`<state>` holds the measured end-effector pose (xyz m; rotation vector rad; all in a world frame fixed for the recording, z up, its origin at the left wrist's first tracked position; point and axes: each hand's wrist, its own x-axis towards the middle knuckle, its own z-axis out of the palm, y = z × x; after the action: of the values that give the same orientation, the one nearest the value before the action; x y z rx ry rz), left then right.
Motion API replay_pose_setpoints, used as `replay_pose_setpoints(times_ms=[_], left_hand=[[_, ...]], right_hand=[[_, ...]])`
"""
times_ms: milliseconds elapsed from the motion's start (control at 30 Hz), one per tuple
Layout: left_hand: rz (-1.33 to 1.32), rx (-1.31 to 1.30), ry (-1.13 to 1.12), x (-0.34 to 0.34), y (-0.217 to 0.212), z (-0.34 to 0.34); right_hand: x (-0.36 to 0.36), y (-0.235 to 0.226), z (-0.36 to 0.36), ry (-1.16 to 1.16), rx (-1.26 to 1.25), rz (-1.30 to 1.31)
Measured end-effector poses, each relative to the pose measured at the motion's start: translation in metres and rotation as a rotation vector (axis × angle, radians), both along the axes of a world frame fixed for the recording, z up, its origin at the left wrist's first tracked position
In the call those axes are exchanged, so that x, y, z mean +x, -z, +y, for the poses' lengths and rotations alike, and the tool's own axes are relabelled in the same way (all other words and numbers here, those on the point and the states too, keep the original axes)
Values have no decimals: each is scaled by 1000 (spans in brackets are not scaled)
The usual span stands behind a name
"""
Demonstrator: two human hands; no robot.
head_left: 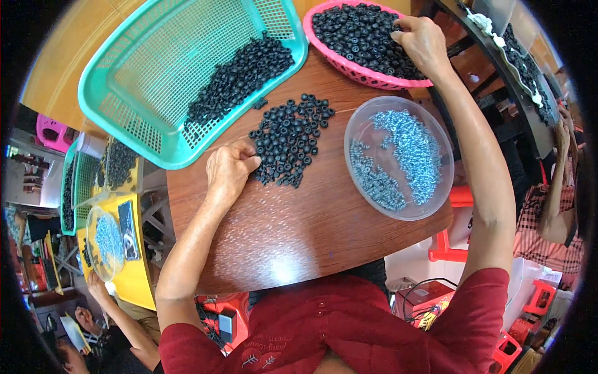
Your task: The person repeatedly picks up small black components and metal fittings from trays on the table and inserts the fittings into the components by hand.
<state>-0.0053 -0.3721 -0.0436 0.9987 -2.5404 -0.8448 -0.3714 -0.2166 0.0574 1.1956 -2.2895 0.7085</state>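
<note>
My left hand [232, 167] rests on the table at the left edge of a loose pile of small black ring-shaped pieces [289, 140]. Its fingers are curled together, and whatever they may hold is hidden. At the upper right, my right hand [425, 45] reaches into a pink basket [339, 62] heaped with black round pieces [361, 40]. Thumb and fingers there are bent closed at the surface of the heap; I cannot make out what is between them. A clear round tub [398, 212] of small bluish, shiny metal-looking pieces [411, 149] stands below that arm.
A teal mesh basket [177, 153] with smaller black pieces [243, 75] stands at the far left of the brown table [261, 237]. Co-workers sit on both sides; one's hand [96, 285] is by a yellow table [134, 283], another's arm [557, 168] at the right. Red stools [445, 246] stand below.
</note>
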Motion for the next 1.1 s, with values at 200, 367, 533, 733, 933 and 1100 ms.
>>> replay_pose_setpoints(times_ms=[200, 367, 533, 733, 933, 1100], left_hand=[[-26, 87, 2, -3, -4, -1], [-8, 103, 14, 0, -7, -4], [196, 340, -80, 10, 0, -8], [663, 891, 14, 28, -38, 49], [751, 994, 57, 40, -44, 93], [735, 682, 97, 45, -50, 116]], right_hand=[[-57, 2, 4, 164, 179, 25], [-21, 15, 22, 5, -17, -95], [93, 23, 40, -272, -210, -265], [189, 42, 61, -531, -179, -348], [248, 50, 69, -687, -265, -576], [274, 52, 77, -683, -322, -816]])
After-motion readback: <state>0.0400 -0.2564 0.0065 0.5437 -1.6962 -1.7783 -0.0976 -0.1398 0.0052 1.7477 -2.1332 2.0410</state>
